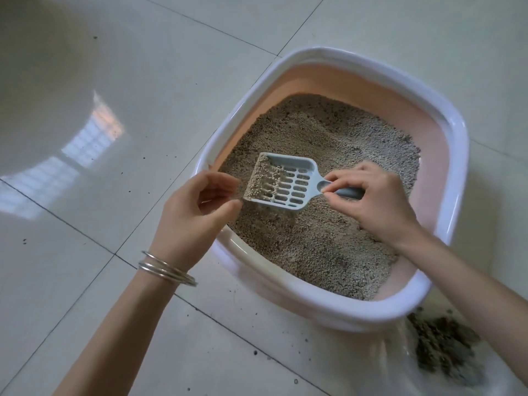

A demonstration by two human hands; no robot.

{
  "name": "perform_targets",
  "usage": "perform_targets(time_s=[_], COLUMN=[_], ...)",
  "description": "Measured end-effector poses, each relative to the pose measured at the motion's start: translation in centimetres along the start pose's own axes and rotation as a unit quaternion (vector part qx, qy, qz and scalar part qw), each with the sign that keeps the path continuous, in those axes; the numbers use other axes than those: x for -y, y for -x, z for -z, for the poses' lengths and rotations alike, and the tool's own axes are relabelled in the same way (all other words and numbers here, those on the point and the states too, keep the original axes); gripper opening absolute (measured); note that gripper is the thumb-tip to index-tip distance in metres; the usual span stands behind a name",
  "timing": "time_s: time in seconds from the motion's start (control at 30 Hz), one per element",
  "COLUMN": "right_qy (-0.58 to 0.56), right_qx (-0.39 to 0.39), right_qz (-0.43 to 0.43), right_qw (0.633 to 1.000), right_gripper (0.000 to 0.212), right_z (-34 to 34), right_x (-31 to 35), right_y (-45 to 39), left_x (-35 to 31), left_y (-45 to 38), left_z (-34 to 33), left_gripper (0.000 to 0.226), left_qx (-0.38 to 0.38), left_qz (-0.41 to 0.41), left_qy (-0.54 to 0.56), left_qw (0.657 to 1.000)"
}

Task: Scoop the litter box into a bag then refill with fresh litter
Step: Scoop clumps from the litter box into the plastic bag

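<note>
A pink litter box (454, 155) with a white rim stands on the tiled floor, filled with grey-beige litter (320, 241). My right hand (374, 201) grips the handle of a pale blue slotted scoop (288, 184), held level over the litter with a small heap of granules at its front edge. My left hand (197, 207) hovers at the scoop's front corner, fingers curled and apart, with nothing held; whether it touches the scoop I cannot tell. At the bottom right lies a clear plastic bag (400, 364) with dark scooped clumps (445, 347) inside.
Glossy white floor tiles (85, 252) surround the box, with dark specks of litter scattered near its front and left. Silver bangles (165, 270) sit on my left wrist. A window reflection shines on the floor at left.
</note>
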State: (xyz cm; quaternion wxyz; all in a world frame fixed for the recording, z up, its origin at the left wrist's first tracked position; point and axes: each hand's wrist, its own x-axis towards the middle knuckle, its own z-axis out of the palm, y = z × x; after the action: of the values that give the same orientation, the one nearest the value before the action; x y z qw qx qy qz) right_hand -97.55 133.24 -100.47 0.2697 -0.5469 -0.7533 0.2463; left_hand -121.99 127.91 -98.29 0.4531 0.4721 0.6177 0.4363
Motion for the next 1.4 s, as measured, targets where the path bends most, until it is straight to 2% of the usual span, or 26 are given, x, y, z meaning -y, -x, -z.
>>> perform_targets(time_s=[0.23, 0.63, 0.77, 1.0, 1.13, 1.4], right_qy=[0.024, 0.019, 0.055, 0.037, 0.032, 0.089], right_qx=[-0.023, -0.040, -0.036, -0.039, -0.071, -0.152], right_qz=[0.021, -0.005, 0.006, -0.038, -0.061, -0.094], right_qw=[0.999, 0.999, 0.998, 0.998, 0.995, 0.980], right_gripper=[0.012, 0.013, 0.011, 0.013, 0.020, 0.020], right_z=[2.0, 4.8, 5.9, 7.6, 9.2, 13.7], right_x=[-0.9, -1.5, -1.8, -1.5, -1.3, -2.1], right_y=[1.9, 5.3, 6.4, 9.1, 11.8, 20.1], left_x=[-0.4, -0.8, -1.0, -1.5, -1.9, -2.5], left_y=[0.5, 1.1, 1.5, 2.1, 3.1, 5.7], left_z=[-2.4, -4.8, -5.8, -7.4, -9.0, -14.5], left_gripper=[0.023, 0.019, 0.026, 0.025, 0.023, 0.024], left_qx=[0.047, 0.092, 0.104, 0.130, 0.162, 0.247], left_qz=[-0.004, -0.023, -0.029, -0.041, -0.049, -0.065], left_qy=[0.002, -0.005, -0.015, -0.022, -0.011, -0.009], left_qw=[0.999, 0.996, 0.994, 0.990, 0.985, 0.967])
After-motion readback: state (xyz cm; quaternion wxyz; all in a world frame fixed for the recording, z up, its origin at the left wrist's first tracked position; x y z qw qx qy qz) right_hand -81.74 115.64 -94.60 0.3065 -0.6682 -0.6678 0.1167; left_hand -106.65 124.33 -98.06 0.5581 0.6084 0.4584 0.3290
